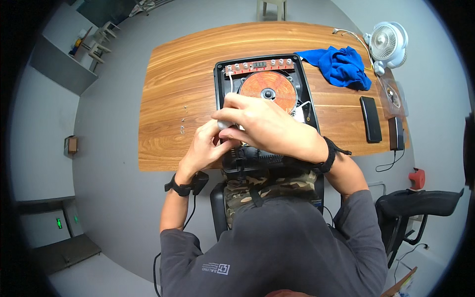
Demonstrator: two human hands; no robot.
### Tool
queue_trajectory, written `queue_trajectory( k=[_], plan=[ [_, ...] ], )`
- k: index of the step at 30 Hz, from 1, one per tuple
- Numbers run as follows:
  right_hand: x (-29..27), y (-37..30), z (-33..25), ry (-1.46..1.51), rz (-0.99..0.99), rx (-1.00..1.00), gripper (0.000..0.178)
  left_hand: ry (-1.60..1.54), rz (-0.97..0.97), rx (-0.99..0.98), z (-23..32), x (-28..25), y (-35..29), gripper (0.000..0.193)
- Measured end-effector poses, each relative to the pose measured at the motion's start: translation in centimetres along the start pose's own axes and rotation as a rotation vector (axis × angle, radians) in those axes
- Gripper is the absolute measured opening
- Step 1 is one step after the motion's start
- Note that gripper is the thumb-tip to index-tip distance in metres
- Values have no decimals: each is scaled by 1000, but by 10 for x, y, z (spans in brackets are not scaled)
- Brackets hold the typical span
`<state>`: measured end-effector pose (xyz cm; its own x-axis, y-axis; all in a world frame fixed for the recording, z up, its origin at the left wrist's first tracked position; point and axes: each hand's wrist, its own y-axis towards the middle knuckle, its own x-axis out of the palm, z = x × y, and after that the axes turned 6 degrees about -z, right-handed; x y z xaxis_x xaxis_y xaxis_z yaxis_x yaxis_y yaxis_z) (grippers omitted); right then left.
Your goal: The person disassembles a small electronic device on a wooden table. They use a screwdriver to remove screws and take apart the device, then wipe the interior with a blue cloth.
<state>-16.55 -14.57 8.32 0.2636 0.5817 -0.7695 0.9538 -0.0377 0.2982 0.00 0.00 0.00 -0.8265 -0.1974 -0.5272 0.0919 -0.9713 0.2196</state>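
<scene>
An opened induction cooker (217,81) lies on the table before me, its black shell holding a round copper coil (257,86) and a red control board (260,66) along the far edge. My right hand (269,123) reaches across the near left part of the shell, its fingers closed round the pale grey, rounded handle of what looks like a screwdriver (225,124); the shaft is hidden. Just below, my left hand (205,146) has thumb and fingers pinched together at the shell's left side. What they hold, if anything, is hidden.
Small screws (182,130) lie on the table to the left. On the right are a blue cloth (341,67), a white fan (388,43), a black phone (370,119), a black power bank-like block (396,133) and a clear plastic tray (393,99). A black chair (415,203) stands at right.
</scene>
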Motion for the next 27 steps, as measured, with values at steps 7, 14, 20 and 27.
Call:
queue_trajectory(
  k=[7, 14, 20, 27],
  plan=[
    [-5, -3, 2, -170, 34, -154, 32, -2, 102, 17, -21, 21, 2, 29],
    [1, 1, -1, -156, 14, -53, 35, 83, 143, -19, -3, 17, 8, 30],
    [2, -4, 10, -19, -26, -185, 37, 58, -36, -78, -1, 4, -1, 20],
    [5, 2, -4, -155, 5, -163, 39, 57, 27, -77, -27, 5, -8, 24]
  ],
)
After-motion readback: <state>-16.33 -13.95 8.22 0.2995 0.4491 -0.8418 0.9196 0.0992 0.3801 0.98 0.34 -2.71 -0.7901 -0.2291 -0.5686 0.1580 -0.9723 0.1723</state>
